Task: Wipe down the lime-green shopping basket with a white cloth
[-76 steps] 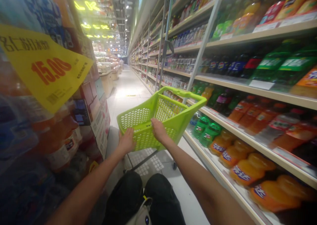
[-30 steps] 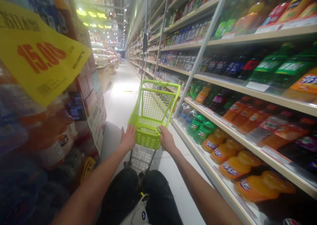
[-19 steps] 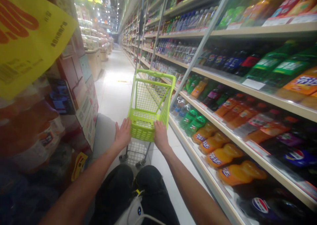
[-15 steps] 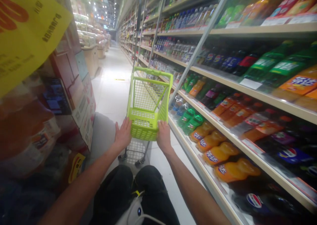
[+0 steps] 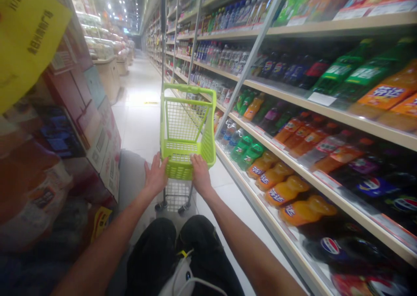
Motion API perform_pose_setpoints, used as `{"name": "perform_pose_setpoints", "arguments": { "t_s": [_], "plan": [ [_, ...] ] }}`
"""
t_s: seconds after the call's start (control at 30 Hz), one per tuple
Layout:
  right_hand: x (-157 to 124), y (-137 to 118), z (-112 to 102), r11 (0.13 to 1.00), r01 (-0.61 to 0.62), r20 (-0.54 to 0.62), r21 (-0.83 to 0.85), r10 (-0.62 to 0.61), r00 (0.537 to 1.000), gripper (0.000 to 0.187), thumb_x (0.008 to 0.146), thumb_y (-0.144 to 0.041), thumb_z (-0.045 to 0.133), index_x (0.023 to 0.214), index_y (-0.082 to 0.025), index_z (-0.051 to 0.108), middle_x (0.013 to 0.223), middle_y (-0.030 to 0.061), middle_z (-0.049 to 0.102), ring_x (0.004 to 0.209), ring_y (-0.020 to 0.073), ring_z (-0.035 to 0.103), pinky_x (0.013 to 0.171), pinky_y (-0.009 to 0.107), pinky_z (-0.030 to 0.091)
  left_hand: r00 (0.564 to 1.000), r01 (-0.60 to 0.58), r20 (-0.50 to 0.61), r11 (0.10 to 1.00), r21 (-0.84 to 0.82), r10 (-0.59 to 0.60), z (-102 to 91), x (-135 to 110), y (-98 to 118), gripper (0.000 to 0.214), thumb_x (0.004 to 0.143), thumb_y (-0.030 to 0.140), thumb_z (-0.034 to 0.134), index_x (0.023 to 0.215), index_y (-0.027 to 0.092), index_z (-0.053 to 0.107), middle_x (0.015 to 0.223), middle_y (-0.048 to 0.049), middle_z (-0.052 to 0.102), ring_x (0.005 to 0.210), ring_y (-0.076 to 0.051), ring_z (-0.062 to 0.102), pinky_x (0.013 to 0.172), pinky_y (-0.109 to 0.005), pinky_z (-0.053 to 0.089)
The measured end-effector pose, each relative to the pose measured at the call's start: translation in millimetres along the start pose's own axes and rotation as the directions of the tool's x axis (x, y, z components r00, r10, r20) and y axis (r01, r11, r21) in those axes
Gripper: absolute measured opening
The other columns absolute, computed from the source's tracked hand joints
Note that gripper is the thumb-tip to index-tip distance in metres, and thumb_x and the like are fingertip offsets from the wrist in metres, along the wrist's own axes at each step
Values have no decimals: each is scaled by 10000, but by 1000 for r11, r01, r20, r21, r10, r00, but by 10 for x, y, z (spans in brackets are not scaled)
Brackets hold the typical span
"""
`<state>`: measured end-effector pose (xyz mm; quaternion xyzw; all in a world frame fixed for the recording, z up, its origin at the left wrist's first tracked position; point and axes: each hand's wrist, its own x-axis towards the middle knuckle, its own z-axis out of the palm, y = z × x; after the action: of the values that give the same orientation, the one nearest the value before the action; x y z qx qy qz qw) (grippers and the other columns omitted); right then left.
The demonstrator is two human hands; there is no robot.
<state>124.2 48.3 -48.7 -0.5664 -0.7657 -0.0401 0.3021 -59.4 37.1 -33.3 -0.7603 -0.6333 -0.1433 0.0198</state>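
Note:
A lime-green plastic shopping cart (image 5: pixel 187 122) stands in the aisle in front of me, its basket empty. My left hand (image 5: pixel 155 175) grips the near left edge of the basket. My right hand (image 5: pixel 199 174) is closed on the near right edge. Below the basket, the cart's lower mesh rack and small wheels (image 5: pixel 172 205) rest on the white floor tiles. My dark trousers and a white cable show at the bottom of the view.
Long shelves (image 5: pixel 325 113) of soft-drink bottles run along the right, orange bottles (image 5: pixel 293 200) lowest. A stacked bottle display with a yellow price sign (image 5: pixel 29 40) crowds the left. The white-tiled aisle (image 5: pixel 140 109) stretches ahead towards counters (image 5: pixel 107 70) at the far left.
The cart has swung from tilted and turned right to upright and pointing down the aisle. Both hands stayed on its near edge. The view has shifted forward and slightly right.

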Motion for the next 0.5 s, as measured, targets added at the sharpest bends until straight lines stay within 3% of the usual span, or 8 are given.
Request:
{"name": "perform_pose_setpoints", "arguments": {
  "t_s": [0.13,0.37,0.5],
  "plan": [
    [13,-43,53,1000,-22,-21,-3,22,1000,587,711,30,352,1284,-60,438,1341,171,438,1297,250,306,1038,454,286,999,6,50,999,-42,-3,-29,42,-10,586,759,174,436,1334,178,321,1487,-124,160,1355,-261,181,1025,-612,187],
    [236,-675,426,981,144,-2,129,-145,989,565,753,-30,398,1316,-78,400,1363,166,412,1321,243,263,1057,459,265,990,60,135,995,-86,-48,-117,51,-39,706,775,177,429,1413,178,128,1484,-78,190,1364,-237,147,1055,-583,160],
    [170,-554,407,967,216,-22,132,-215,976,546,763,-11,357,1298,-93,427,1360,158,419,1319,229,274,1047,465,287,989,66,137,995,-73,-55,-125,46,-61,713,769,153,422,1415,176,123,1479,-70,210,1364,-242,146,1060,-590,134]
  ]
}}
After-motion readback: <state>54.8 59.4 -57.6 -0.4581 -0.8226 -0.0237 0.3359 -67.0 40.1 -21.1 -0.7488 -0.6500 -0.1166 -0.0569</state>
